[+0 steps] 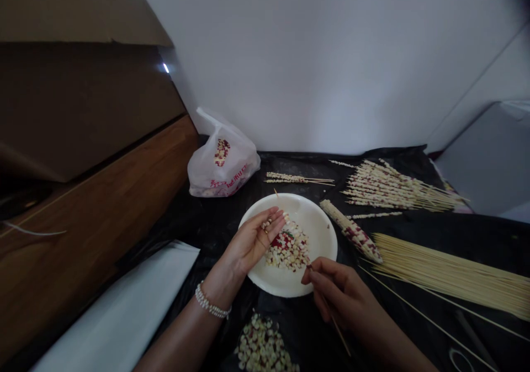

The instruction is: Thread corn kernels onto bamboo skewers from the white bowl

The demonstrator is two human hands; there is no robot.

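Cupped over the bowl, my left hand (257, 238) lies palm up with a few corn kernels (267, 223) near its fingers. A bead bracelet circles that wrist. My right hand (333, 289) pinches a thin bamboo skewer (340, 336), which slants down toward me; something small and dark, perhaps a kernel, shows at the fingertips. Below both hands is the white bowl (327, 234), with loose cream and dark red kernels (296, 248) in it. A partly stripped corn cob (351, 233) lies just right of the bowl.
Bare skewers (451, 270) lie in a bundle at right. Kernel-threaded skewers form a large pile (385, 187) and a smaller group (290, 178) behind. A plastic bag (226, 165) stands back left; a kernel heap (265, 344) sits in front. Scissors (460, 358) lie lower right.
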